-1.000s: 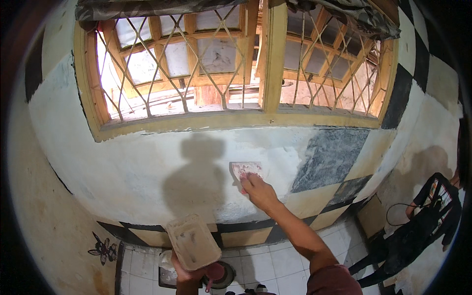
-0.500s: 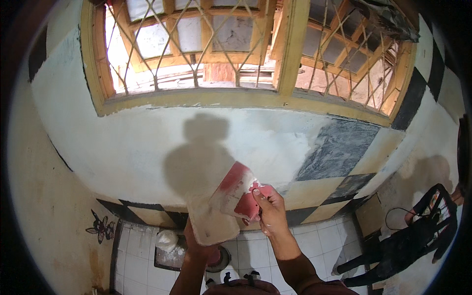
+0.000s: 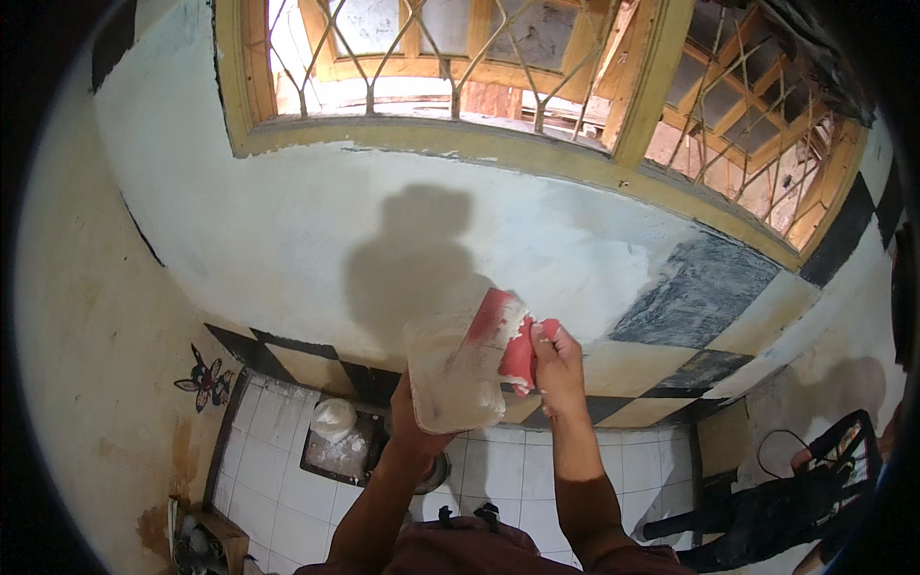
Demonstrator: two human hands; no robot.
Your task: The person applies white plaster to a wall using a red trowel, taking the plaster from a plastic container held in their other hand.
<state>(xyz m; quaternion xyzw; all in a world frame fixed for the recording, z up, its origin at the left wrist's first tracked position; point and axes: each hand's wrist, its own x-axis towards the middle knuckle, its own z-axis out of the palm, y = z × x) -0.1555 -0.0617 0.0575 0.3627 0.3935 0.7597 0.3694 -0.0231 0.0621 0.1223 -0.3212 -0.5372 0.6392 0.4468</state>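
While its fingers are hiding beneath, the left hand [image 3: 404, 422] is gripping one pale, rectangular plastic tub [image 3: 460, 416] — its contents blending in, hard to make out. Across the tub's right side, one flat, red, white-smeared scraper [image 3: 518, 358] is angling, contact unclear; the right hand [image 3: 561, 372] is pinching it — thumb on top. Farther right, one black-clad person [image 3: 762, 506] is standing, partly cut off.

Right hand [image 3: 560, 372] raised in a curled grip; left hand [image 3: 409, 424] seemingly cupped, partly hidden.

The window [image 3: 656, 86] glares above a shadowed wall [image 3: 546, 240].
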